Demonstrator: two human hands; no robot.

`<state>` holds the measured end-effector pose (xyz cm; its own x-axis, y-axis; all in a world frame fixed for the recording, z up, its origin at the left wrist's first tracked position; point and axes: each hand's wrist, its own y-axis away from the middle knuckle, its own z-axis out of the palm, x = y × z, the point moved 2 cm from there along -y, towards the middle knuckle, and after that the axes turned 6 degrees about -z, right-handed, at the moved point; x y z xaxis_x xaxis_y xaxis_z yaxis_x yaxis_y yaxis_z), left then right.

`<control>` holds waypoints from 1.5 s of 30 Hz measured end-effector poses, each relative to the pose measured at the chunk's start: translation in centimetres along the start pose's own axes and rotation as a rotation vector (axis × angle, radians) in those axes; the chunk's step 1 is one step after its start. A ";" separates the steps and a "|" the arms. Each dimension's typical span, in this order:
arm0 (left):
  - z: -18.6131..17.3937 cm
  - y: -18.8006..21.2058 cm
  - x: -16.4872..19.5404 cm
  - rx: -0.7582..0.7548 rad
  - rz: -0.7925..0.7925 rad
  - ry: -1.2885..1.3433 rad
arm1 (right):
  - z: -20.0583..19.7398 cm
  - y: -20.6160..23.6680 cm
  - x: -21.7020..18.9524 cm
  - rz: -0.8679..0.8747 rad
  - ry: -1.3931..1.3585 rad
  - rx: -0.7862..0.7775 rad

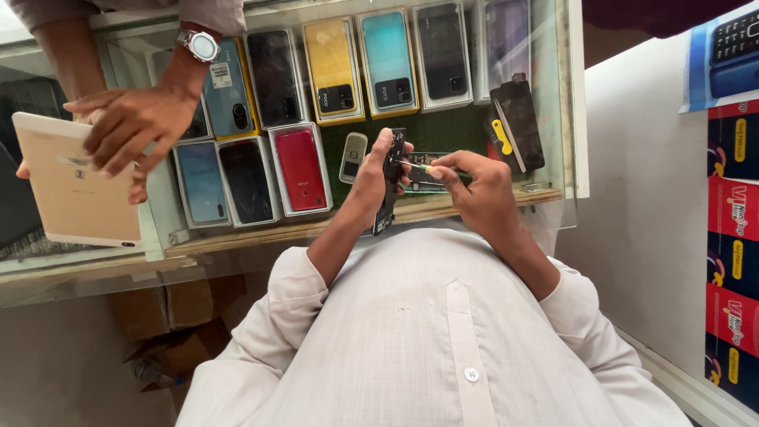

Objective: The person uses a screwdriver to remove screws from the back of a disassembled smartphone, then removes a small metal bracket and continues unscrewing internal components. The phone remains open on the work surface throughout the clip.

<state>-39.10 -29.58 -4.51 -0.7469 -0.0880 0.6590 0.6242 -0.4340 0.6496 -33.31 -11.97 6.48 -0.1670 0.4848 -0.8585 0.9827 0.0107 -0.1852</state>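
The left hand [378, 166] is closed around a dark opened phone [390, 186], holding it upright on edge over the glass bench [565, 119], thumb raised along its upper end. The right hand [474, 186] pinches a small screwdriver [417, 167] with a yellow-green grip between thumb and fingers, its thin tip laid against the phone's inner face (whether it sits in a screw is too small to tell). Both forearms come out of pale rolled sleeves. Just beyond the phone lies a small grey handset [353, 156] on green matting, and to the right a black phone panel [518, 122] with a yellow tool across it. Under the glass sit rows of boxed phones, among them a red phone [300, 168]. At the far left another person's hand [130, 126], wearing a wristwatch [201, 45], grips a gold tablet [73, 182].
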 end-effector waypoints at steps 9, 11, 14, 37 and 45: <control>0.0 0.0 -0.8 0.018 -0.033 -0.015 | -0.1 0.4 -0.3 0.034 0.171 -0.038; 0.2 0.0 -0.8 0.019 -0.041 -0.018 | -0.2 0.5 -0.5 -0.049 0.152 0.009; 0.3 0.2 -0.8 0.017 -0.059 0.002 | -0.1 0.8 0.2 0.250 0.020 -0.032; 0.4 0.5 -0.2 0.033 -0.147 0.041 | 0.1 0.5 2.0 0.268 -0.146 -0.053; 0.5 -0.1 -0.2 0.021 -0.173 0.062 | -0.1 0.7 2.1 0.118 -0.080 0.025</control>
<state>-38.94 -29.05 -4.54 -0.8557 -0.0687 0.5129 0.4896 -0.4285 0.7594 -32.93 -10.86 4.60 -0.0572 0.4104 -0.9101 0.9937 -0.0646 -0.0916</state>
